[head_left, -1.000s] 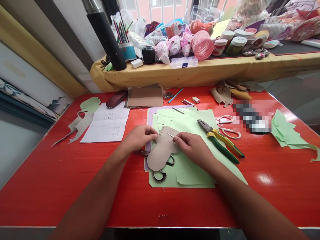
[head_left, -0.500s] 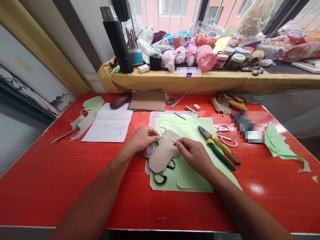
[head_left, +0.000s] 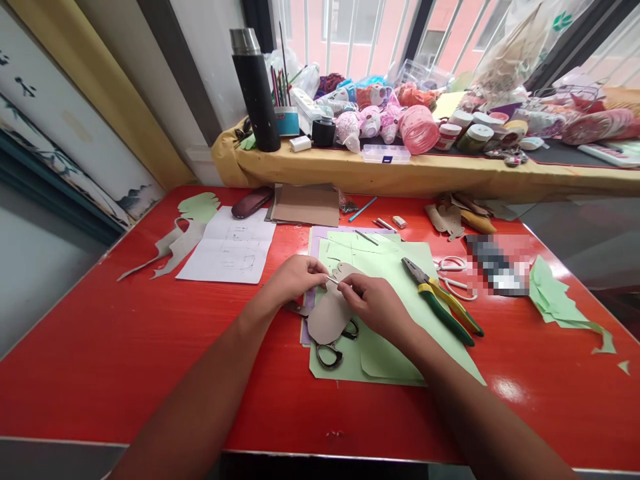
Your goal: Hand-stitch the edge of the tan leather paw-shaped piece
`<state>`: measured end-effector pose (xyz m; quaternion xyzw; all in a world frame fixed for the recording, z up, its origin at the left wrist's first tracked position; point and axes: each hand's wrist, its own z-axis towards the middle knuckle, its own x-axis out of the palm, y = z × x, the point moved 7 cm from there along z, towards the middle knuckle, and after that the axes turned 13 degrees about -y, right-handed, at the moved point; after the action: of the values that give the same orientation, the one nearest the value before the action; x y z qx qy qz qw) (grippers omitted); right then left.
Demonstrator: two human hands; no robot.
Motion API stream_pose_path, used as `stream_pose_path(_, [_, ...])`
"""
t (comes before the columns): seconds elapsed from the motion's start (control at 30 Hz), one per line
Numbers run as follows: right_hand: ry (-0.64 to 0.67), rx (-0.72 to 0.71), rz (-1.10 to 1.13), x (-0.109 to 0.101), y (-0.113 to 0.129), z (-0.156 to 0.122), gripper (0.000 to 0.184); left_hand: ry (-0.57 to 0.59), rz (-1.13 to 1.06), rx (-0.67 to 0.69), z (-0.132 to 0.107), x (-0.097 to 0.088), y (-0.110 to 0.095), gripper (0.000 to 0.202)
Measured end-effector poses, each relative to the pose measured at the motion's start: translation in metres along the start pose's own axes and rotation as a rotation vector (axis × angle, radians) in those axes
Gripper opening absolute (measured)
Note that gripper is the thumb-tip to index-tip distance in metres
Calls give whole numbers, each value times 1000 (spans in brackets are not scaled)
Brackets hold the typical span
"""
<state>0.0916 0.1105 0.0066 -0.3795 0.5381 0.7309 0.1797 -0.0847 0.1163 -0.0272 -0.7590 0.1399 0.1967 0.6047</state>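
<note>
A grey-brown cardboard cutout (head_left: 327, 313) lies on light green paper sheets (head_left: 390, 347) in the middle of the red table (head_left: 125, 353). My left hand (head_left: 295, 279) pinches the cutout's upper left edge. My right hand (head_left: 373, 303) is closed on a thin metal pin (head_left: 332, 281), whose tip sits at the top of the cutout, close to the left fingertips. Black-handled scissors (head_left: 333, 350) lie partly hidden under the cutout.
Green-and-yellow pliers (head_left: 443, 303) and white scissors (head_left: 453, 273) lie to the right. A white sheet (head_left: 230, 250) and cut scraps (head_left: 173, 243) are at left, green offcuts (head_left: 555, 300) at far right. A cluttered yellow-covered ledge (head_left: 400, 173) with a black flask (head_left: 257, 90) runs behind.
My right hand has brought the pin leftward, closer to my left fingers at the cutout's top. The camera has tilted up a little, showing more of the window.
</note>
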Motion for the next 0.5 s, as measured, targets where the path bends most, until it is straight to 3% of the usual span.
stream_pose_path(0.23, [-19,51,32,-2,-17,-6,32,-15,32,-4,-1,2,-4,18])
stream_pose_path(0.5, [1,21,-6,0,-13,-6,30,7,-33,-5,1,5,1,19])
